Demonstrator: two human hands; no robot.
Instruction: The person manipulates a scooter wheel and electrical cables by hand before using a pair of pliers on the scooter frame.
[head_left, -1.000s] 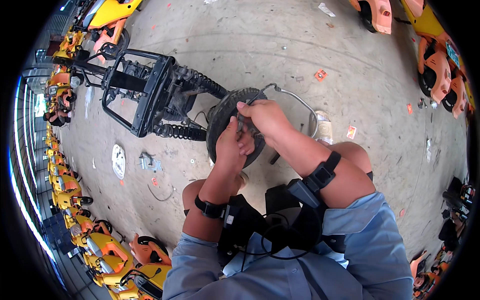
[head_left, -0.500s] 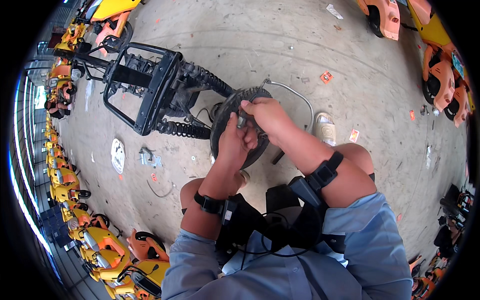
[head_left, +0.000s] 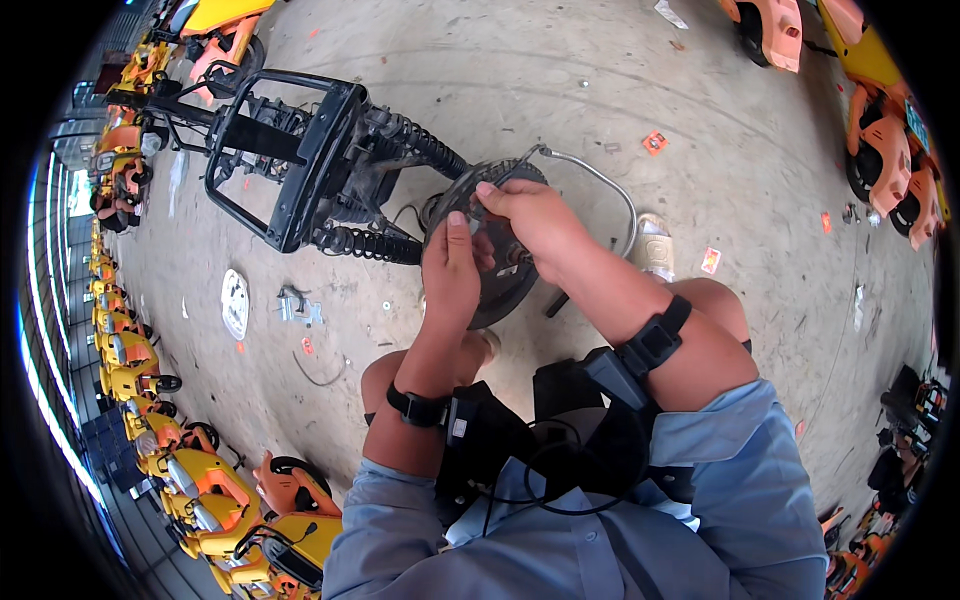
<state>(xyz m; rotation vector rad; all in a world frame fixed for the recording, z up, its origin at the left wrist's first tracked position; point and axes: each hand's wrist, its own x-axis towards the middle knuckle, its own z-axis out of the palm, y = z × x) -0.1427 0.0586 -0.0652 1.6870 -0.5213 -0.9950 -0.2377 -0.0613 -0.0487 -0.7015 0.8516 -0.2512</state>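
A black wheel (head_left: 503,300) with a dark tyre stands between my knees, at the rear of a stripped black scooter frame (head_left: 298,205). Both hands meet over the wheel's near side. My left hand (head_left: 452,280) has its thumb up and its fingers curled inward. Beside it, my right hand (head_left: 535,222) pinches with thumb and forefinger. A small greyish piece shows between the two hands, but the fingers mostly cover it and its kind is unclear. A bent silver tube (head_left: 603,180) arcs from the wheel's top toward my right foot.
Coil-spring shock absorbers (head_left: 425,147) join frame and wheel. A dark rod (head_left: 557,303) lies right of the wheel. On the floor at left are a white oval plate (head_left: 235,303) and small metal parts (head_left: 298,305). Yellow-orange scooters (head_left: 205,490) line both sides.
Both hands have moved slightly up and left over the wheel. The left hand's thumb has come higher, and more of the wheel's hub face shows below the hands.
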